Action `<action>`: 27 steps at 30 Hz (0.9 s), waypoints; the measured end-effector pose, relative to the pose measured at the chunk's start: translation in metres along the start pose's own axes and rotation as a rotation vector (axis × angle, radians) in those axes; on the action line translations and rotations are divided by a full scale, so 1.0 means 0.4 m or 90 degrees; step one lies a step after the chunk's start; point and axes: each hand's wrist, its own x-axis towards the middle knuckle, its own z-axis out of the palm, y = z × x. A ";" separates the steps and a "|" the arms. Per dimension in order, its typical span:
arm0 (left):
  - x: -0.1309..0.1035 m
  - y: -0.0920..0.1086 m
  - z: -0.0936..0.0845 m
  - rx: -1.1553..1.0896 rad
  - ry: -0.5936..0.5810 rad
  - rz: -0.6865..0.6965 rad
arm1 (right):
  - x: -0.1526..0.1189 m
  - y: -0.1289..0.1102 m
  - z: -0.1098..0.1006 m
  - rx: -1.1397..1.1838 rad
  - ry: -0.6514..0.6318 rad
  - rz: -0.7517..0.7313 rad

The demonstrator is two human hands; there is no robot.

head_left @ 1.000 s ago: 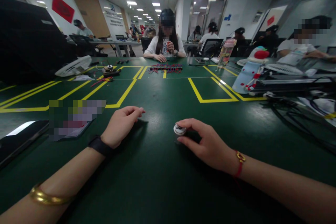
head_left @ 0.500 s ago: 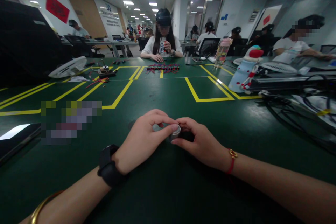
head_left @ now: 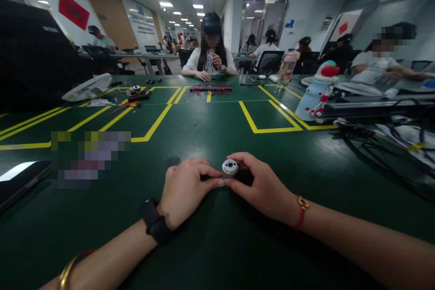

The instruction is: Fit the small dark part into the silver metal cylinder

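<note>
A small silver metal cylinder (head_left: 230, 169), with a pale round top that has several dark holes, stands upright on the green table (head_left: 204, 244) in front of me. My right hand (head_left: 261, 186) is closed around its right side, thumb at the front and fingers behind. Thumb and forefinger of my left hand (head_left: 186, 190) pinch at the cylinder's lower left edge. Whether anything tiny lies between those left fingertips I cannot make out. A black watch (head_left: 155, 221) is on my left wrist.
At the left lie a phone (head_left: 23, 181) and a blurred-out patch. Red and dark wires (head_left: 210, 88) lie before a person (head_left: 210, 54) sitting opposite. Right of me stand a light-blue bottle (head_left: 311, 99) and a tangle of black cables (head_left: 370, 154).
My left hand's fingers have come off the cylinder's top and moved down to its lower left side, uncovering the top. My right hand keeps hold of it.
</note>
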 end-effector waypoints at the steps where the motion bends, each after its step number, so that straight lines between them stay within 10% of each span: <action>1: 0.000 0.001 -0.001 -0.004 -0.004 0.001 | 0.000 -0.001 -0.001 -0.004 0.001 -0.001; 6: 0.008 -0.016 -0.056 -0.061 0.010 -0.051 | 0.023 0.024 -0.080 -0.075 0.102 0.085; 11: 0.029 -0.100 -0.131 -0.093 0.133 -0.150 | 0.048 0.139 -0.289 -0.395 0.246 0.315; 16: 0.055 -0.182 -0.138 -0.211 0.195 -0.230 | 0.043 0.219 -0.420 -0.569 0.216 0.420; 21: 0.065 -0.184 -0.119 -0.224 0.226 -0.232 | 0.042 0.139 -0.294 -0.611 0.226 0.215; 27: 0.065 -0.175 -0.106 -0.213 0.234 -0.217 | 0.021 0.021 -0.035 -0.338 -0.196 -0.241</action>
